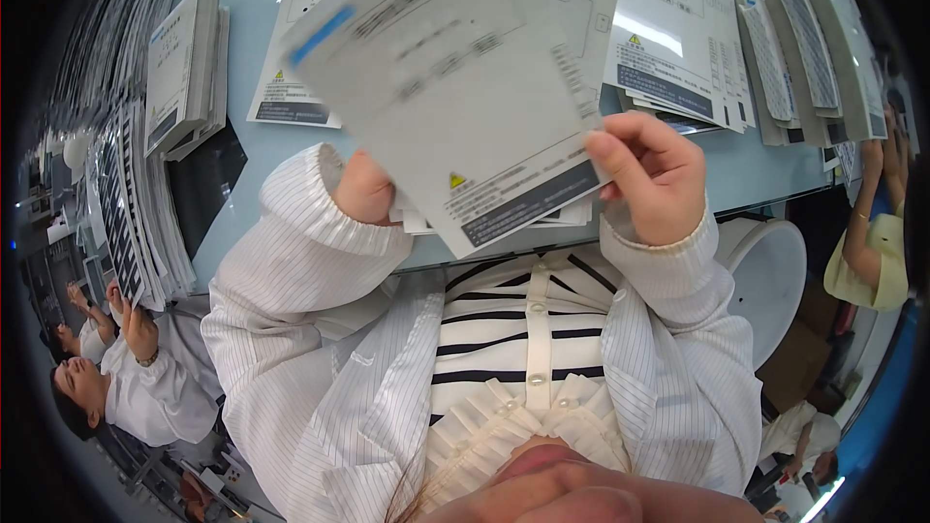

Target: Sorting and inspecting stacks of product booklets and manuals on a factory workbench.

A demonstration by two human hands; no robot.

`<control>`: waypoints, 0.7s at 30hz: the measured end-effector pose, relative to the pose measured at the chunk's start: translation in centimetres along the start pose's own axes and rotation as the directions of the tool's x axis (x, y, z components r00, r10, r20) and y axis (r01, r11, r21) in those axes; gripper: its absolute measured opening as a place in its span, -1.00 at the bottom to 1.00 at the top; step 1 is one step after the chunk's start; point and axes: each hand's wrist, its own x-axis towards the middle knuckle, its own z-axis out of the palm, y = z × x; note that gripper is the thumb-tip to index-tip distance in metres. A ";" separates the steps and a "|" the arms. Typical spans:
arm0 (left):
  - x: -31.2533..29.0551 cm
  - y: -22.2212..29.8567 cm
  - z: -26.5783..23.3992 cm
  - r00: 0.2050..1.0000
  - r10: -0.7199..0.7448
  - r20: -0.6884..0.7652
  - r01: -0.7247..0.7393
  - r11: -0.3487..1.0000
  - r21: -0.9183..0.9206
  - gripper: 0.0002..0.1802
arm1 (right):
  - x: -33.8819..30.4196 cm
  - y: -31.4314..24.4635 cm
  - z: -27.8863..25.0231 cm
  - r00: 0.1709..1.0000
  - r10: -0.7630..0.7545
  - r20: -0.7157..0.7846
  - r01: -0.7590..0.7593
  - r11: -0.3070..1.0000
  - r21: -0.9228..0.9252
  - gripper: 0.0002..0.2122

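Observation:
In front of me a light grey printed label sheet (426,126) is raised and tilted, its print slightly blurred. My right hand (654,174) pinches its lower right corner between thumb and fingers. Behind the sheet's lower left edge is my left hand (364,189), its fingers hidden, so I cannot see whether it grips anything. More sheets (576,213) lie beneath, mostly covered by the raised one. Another similar sheet (586,19) shows behind its upper right part.
Similar sheets (673,39) lie fanned at the right, others (291,48) at the back left. Stacks (179,68) stand on the blue-grey table (254,169) at the left, more stacks (804,48) at the far right. A white round bin (775,271) is beside me. Co-workers (160,387) sit nearby.

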 end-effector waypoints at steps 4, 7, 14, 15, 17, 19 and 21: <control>0.3 1.2 0.9 0.988 -0.049 0.150 0.070 0.987 -0.143 -0.51 | 0.1 1.3 -1.3 0.993 0.022 -0.119 -0.011 0.995 0.100 -0.85; 0.4 2.0 2.1 0.966 -0.075 0.248 0.143 0.952 -0.270 -0.44 | -0.3 1.3 -1.8 0.984 0.027 -0.174 -0.001 0.988 0.152 -0.85; 0.6 2.5 1.8 0.956 -0.074 0.284 0.145 0.960 -0.238 -0.38 | -0.8 1.6 -2.4 0.966 0.007 -0.257 0.025 0.992 0.120 -0.84; 0.6 2.5 2.0 0.962 -0.065 0.266 0.130 0.963 -0.236 -0.39 | -0.8 1.6 -2.5 0.964 0.002 -0.266 0.031 0.992 0.120 -0.84; 0.7 2.4 2.1 0.964 -0.045 0.261 0.113 0.961 -0.251 -0.39 | -0.9 1.6 -2.7 0.962 -0.005 -0.273 0.040 0.992 0.121 -0.84; 0.8 2.3 1.9 0.966 -0.026 0.257 0.097 0.959 -0.266 -0.38 | -1.1 1.6 -2.9 0.960 -0.013 -0.279 0.051 0.990 0.131 -0.84; 1.0 2.3 1.3 0.941 -0.041 0.337 0.123 0.967 -0.225 -0.34 | -1.1 1.4 -2.9 0.946 -0.015 -0.323 0.057 0.991 0.123 -0.84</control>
